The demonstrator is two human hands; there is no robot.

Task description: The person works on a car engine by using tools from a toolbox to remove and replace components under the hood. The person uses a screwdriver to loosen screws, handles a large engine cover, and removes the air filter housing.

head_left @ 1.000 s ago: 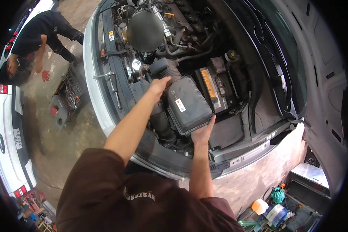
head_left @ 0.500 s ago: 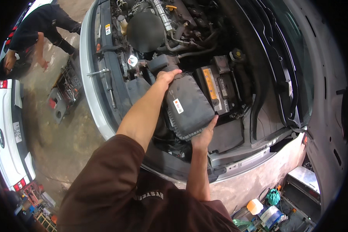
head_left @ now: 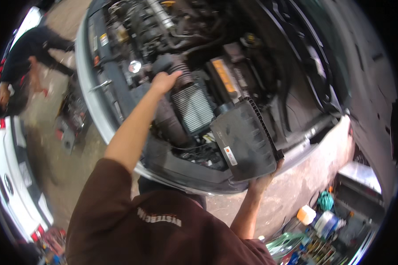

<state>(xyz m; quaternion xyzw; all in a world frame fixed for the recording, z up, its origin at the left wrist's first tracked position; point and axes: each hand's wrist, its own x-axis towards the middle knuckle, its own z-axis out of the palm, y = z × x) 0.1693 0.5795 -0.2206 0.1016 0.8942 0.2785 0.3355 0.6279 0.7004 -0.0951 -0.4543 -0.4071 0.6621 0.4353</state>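
My left hand point(head_left: 163, 81) grips the dark corrugated intake hose point(head_left: 181, 67), its fingers closed around it. My right hand point(head_left: 264, 179) holds the black air box lid point(head_left: 244, 141) by its lower right edge, tilted over the right front of the engine bay. Left of the lid, the white pleated air filter point(head_left: 192, 106) is uncovered in its housing. A battery point(head_left: 224, 74) with an orange label sits right of the filter. The picture is blurred.
A co-worker point(head_left: 26, 57) bends at the left beside a white vehicle point(head_left: 17, 168), near a tool tray point(head_left: 75, 115) on the floor. The raised bonnet point(head_left: 376, 110) is at the right. Bottles and hoses point(head_left: 323, 221) lie at lower right.
The lid has moved right and down with my right hand, separated from the hose and uncovering the filter. My left hand stays at the hose. The view has shifted.
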